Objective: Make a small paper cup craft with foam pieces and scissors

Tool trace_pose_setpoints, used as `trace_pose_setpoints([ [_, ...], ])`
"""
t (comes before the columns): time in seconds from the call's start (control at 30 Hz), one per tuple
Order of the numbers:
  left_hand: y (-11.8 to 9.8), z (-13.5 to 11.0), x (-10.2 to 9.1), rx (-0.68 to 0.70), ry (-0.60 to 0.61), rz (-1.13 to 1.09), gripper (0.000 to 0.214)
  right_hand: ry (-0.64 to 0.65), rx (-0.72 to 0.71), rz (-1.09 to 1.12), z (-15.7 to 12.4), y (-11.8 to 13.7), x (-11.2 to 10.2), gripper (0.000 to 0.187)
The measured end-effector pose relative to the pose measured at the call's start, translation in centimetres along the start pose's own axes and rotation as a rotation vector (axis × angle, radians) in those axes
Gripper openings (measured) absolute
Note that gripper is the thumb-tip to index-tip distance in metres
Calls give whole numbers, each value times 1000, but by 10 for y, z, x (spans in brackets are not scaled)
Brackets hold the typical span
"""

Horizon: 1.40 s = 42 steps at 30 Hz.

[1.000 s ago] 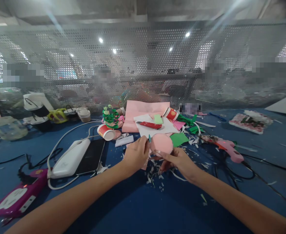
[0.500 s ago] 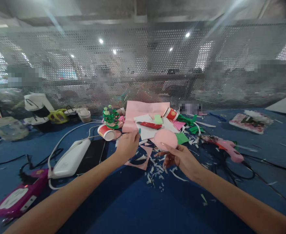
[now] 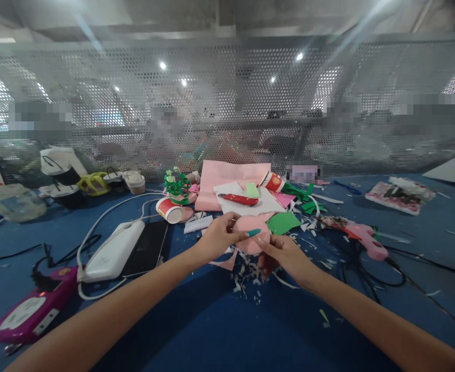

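Note:
A round pink paper disc [image 3: 246, 225] is held up between both hands over the middle of the table. My left hand [image 3: 222, 236] pinches its left side, the thumb lying across the front face. My right hand [image 3: 284, 256] grips its lower right edge, with some fingers hidden behind it. Just beyond lie a green paper piece [image 3: 285, 223], white paper [image 3: 268, 204] and a red utility knife [image 3: 238, 199]. Beneath the hands are a cut pink paper offcut [image 3: 227, 262] and small white scraps [image 3: 246, 276].
To the right lies a pink glue gun [image 3: 363, 237] with cables. A white power bank [image 3: 115, 253], a black phone [image 3: 146, 247] and a purple power strip [image 3: 37, 307] are at left. Paper cups [image 3: 169, 210] and a pink sheet [image 3: 212, 181] stand behind.
My left hand has moved right and down and now grips the disc. My right hand has shifted the disc slightly left and lower.

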<state>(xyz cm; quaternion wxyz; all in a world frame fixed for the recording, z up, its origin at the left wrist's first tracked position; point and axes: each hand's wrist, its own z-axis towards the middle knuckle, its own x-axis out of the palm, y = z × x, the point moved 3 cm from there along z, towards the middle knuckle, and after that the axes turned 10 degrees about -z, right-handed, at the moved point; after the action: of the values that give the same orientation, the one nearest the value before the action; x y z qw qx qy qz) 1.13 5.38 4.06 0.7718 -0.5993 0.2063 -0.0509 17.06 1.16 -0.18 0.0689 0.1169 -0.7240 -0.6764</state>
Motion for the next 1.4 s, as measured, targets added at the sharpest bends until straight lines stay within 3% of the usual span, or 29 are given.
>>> trace_pose_setpoints([
  [0.1, 2, 1, 0, -15, 13, -108, 27, 15, -18, -49, 1, 0, 0, 50],
  [0.2, 4, 4, -3, -54, -54, -274, 25, -1, -33, -62, 2, 0, -1, 55],
  [0.33, 5, 7, -12, -116, -251, -467, 24, -24, -10, 72, 1, 1, -5, 56],
  [0.47, 5, 6, -27, -62, -518, -539, 23, -10, -46, 286, 1, 6, -11, 42],
  [0.53, 5, 5, -29, -44, -543, -523, 27, -9, -66, 298, 1, 9, -13, 32],
  [0.63, 4, 3, -19, -54, -419, -470, 32, -8, -52, 212, 2, 9, -13, 38],
  [0.77, 3, -4, 5, -55, -81, -403, 37, 14, 16, 98, 4, 1, -6, 51],
  [0.87, 2, -9, 13, -23, 79, -350, 44, 10, 63, 43, 2, -3, -3, 49],
  [1.0, 2, -10, 11, 12, 117, -389, 54, 62, 41, 205, -4, 6, -2, 42],
  [1.1, -1, -12, 10, 122, 121, -358, 54, 185, 45, 430, -7, 13, 0, 36],
  [1.23, -3, -20, 24, 148, 378, -219, 55, 398, 72, 552, -8, 10, 6, 32],
  [1.3, -3, -25, 29, 135, 452, -54, 45, 463, 101, 541, -8, 5, 8, 35],
  [1.4, -4, -26, 30, 183, 393, 170, 18, 469, 127, 516, -9, 2, 7, 34],
])
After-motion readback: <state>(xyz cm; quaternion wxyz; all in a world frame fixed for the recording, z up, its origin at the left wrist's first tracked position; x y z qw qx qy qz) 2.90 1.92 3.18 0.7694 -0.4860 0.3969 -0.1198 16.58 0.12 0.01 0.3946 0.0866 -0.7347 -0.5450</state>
